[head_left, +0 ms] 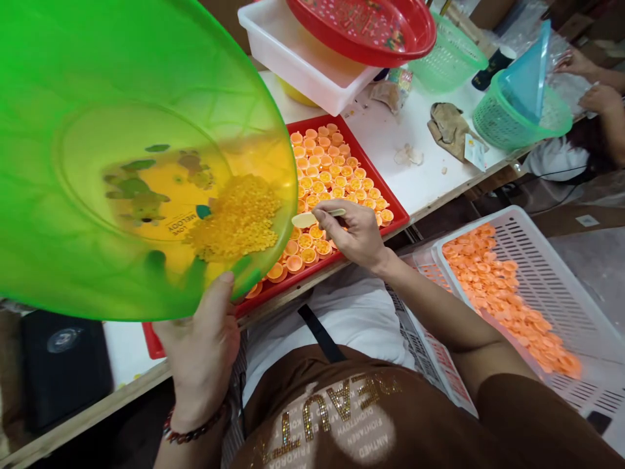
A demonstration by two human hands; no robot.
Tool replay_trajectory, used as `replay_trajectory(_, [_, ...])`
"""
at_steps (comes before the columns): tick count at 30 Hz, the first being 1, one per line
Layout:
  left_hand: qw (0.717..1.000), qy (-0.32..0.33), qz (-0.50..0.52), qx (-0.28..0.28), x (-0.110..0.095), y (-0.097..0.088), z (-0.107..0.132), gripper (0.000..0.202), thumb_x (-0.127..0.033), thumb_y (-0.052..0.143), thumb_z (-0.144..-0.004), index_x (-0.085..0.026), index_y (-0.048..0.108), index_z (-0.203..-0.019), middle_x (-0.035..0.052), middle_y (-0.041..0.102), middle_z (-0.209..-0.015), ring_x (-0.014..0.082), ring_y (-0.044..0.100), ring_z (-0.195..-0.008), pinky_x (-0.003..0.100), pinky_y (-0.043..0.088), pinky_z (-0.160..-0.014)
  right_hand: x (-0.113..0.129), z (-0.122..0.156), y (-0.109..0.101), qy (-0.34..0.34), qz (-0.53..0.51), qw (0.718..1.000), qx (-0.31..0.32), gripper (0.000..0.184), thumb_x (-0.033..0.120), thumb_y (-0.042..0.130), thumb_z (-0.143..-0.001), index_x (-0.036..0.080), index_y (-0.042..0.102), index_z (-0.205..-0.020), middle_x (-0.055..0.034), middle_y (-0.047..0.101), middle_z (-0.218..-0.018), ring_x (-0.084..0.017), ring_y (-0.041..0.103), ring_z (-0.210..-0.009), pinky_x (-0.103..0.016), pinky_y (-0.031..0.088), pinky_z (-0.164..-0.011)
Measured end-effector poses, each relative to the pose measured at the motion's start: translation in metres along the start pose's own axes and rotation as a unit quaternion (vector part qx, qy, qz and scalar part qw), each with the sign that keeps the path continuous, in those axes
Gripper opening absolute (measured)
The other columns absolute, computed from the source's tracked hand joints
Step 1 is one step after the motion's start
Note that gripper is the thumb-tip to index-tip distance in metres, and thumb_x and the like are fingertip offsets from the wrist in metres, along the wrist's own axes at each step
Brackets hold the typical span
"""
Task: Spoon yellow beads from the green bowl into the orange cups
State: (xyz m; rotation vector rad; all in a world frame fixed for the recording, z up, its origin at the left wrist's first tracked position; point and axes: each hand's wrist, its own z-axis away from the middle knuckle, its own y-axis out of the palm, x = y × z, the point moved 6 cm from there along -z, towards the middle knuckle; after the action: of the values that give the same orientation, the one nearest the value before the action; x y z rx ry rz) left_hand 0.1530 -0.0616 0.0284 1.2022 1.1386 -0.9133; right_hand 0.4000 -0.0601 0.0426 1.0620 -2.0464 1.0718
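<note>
Filling step, I judge: left hand point(202, 355) grips the tilted green bowl point(122, 150) of yellow pellets point(237, 221) at the bench's near edge; right hand point(354, 234) pinches a small scoop point(317, 216) over the red tray point(398, 212) of orange cups point(332, 172); next needs steady dosing

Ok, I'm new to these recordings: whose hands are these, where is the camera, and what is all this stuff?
The one picture comes from a camera on the person's head, looking down at their own hands. The left hand tilts a green bowl holding yellow bits. The right hand holds a small scoop over a red tray of orange cups on a white table. A white crate of orange pieces sits at right. The hands far right belong to another person.
</note>
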Motion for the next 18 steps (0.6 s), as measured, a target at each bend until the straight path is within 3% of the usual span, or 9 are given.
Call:
replay_trajectory(4, [1.000,-0.023,-0.010,0.000,0.004,0.010,0.006,0.039,-0.026,0.087,-0.074,-0.031,0.074,-0.110,-0.0013,0.067,-0.140,0.0287,0.058,-0.138,0.054,0.039,-0.127,-0.017,-0.015,0.040,0.131,-0.068,0.989,0.031,0.023,0.036,0.064,-0.098,0.017,0.068,-0.085,-0.0002,0.067,-0.070,-0.010,0.063,-0.060,-0.022,0.052,-0.056])
replay_trajectory(7, [0.999,-0.020,0.013,0.030,0.002,0.018,0.007,0.048,-0.024,0.085,-0.077,-0.033,0.071,-0.122,-0.0004,0.064,-0.145,0.0294,0.056,-0.140,0.052,0.043,-0.125,-0.035,-0.012,0.073,0.277,-0.213,0.935,0.066,0.029,0.044,0.070,-0.094,0.017,0.065,-0.085,0.0022,0.066,-0.065,-0.009,0.060,-0.049,-0.019,0.050,-0.043])
replay_trajectory(9, [0.999,-0.022,0.015,0.029,0.001,0.017,0.007,0.047,-0.022,0.084,-0.079,-0.033,0.071,-0.123,0.0003,0.064,-0.145,0.0301,0.056,-0.141,0.054,0.044,-0.124,-0.041,-0.010,0.081,0.334,-0.280,0.898,0.060,0.033,0.047,0.075,-0.089,0.016,0.064,-0.086,0.0023,0.067,-0.064,-0.009,0.061,-0.047,-0.019,0.051,-0.040])
replay_trajectory(13, [1.000,-0.012,0.012,0.012,0.001,0.002,-0.001,0.045,-0.022,0.083,-0.080,-0.035,0.070,-0.121,-0.0022,0.064,-0.144,0.0270,0.050,-0.146,0.054,0.035,-0.129,-0.043,-0.007,0.069,0.357,-0.337,0.871,0.028,0.038,0.048,0.084,-0.081,0.015,0.066,-0.087,0.0027,0.068,-0.064,-0.008,0.061,-0.048,-0.018,0.052,-0.041])
replay_trajectory(16, [1.000,0.007,0.001,-0.013,-0.001,-0.017,-0.006,0.048,-0.021,0.083,-0.079,-0.036,0.069,-0.122,-0.0046,0.063,-0.146,0.0264,0.045,-0.149,0.054,0.031,-0.131,-0.042,-0.001,0.054,0.346,-0.332,0.877,0.033,0.041,0.051,0.084,-0.079,0.015,0.067,-0.088,0.0026,0.068,-0.066,-0.007,0.060,-0.049,-0.017,0.050,-0.041])
replay_trajectory(18, [0.999,0.021,-0.025,-0.022,-0.005,-0.026,-0.009,0.043,-0.022,0.081,-0.081,-0.036,0.070,-0.120,-0.0050,0.061,-0.147,0.0288,0.046,-0.149,0.056,0.037,-0.128,-0.043,0.006,0.047,0.329,-0.304,0.893,0.045,0.042,0.054,0.082,-0.081,0.016,0.067,-0.089,0.0028,0.067,-0.067,-0.007,0.059,-0.049,-0.018,0.049,-0.041])
